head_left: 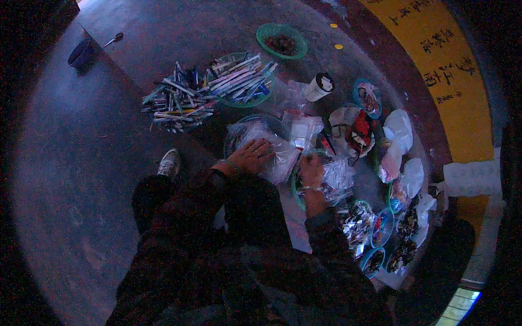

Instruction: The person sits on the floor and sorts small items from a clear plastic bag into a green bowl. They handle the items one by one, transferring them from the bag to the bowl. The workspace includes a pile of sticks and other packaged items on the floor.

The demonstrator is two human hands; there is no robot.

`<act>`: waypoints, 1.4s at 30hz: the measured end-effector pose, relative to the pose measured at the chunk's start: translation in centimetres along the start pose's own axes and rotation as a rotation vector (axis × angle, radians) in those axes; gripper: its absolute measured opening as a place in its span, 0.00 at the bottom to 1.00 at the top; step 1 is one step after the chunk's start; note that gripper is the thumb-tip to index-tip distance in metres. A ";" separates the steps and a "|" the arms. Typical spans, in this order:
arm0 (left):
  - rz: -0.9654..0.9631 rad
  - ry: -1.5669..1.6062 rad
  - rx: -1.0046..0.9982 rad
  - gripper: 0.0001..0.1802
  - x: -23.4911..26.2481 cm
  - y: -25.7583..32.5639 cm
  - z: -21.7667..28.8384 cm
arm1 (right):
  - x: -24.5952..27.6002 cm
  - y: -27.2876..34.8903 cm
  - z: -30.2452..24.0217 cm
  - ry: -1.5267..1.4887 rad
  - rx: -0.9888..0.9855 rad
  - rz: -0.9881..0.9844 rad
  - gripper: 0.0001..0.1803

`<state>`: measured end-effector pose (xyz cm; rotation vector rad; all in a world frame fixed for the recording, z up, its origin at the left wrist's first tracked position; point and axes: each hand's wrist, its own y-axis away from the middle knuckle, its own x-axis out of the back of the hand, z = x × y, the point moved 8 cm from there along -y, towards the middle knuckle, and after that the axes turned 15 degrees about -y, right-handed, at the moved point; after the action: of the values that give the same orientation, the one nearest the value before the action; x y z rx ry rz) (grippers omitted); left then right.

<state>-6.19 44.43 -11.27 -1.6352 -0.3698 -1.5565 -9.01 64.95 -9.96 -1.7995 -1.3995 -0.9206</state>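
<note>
Low over the floor [98,179], the left hand [253,155] flat on a clear plastic bag [280,163]

The step in hand appears to be sorting or smoothing thin clear packaging, judging by where both hands lie. The left hand is open, palm down, its fingers extended across the bag, which lies in front of the knees against a round see-through basin [230,142]. It presses or rests there rather than gripping, as far as shows.

The right hand [311,171] points down at a green-rimmed tub [295,187], beside crumpled clear wrappers [338,174]. Its fingers look bent, but the dim light hides their tips, so I cannot tell whether they are closed on anything.

The next move probably calls for a pinch on one loose layer while the left palm steadies the bag; slippery film could come up several sheets at once.

Toward the floor's far edge lie a heap of sticks [179,103] and a green bowl [298,42]; toward its right edge, white bags [399,130].
</note>
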 end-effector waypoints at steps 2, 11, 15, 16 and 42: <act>-0.060 0.000 -0.004 0.31 -0.1 0.2 0.0 | 1.6 -3.9 0.4 -0.040 0.038 0.057 0.16; -0.021 0.056 -0.015 0.31 1.1 -0.4 -0.4 | -1.4 -13.1 5.2 0.096 0.219 0.003 0.18; -0.127 0.097 0.079 0.28 4.3 -1.8 -0.9 | -2.2 -13.3 6.9 0.030 0.225 -0.018 0.18; -0.131 0.090 0.121 0.27 4.3 -2.0 -1.3 | -2.1 -13.6 7.2 -0.028 0.225 -0.021 0.18; 0.297 1.242 0.554 0.17 12.7 0.9 -6.1 | 1.4 2.0 -19.6 -0.994 0.314 -0.359 0.17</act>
<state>-7.29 35.37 -0.48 -0.1356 0.1247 -1.7095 -9.31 48.83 1.38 -1.8378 -2.3565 0.1444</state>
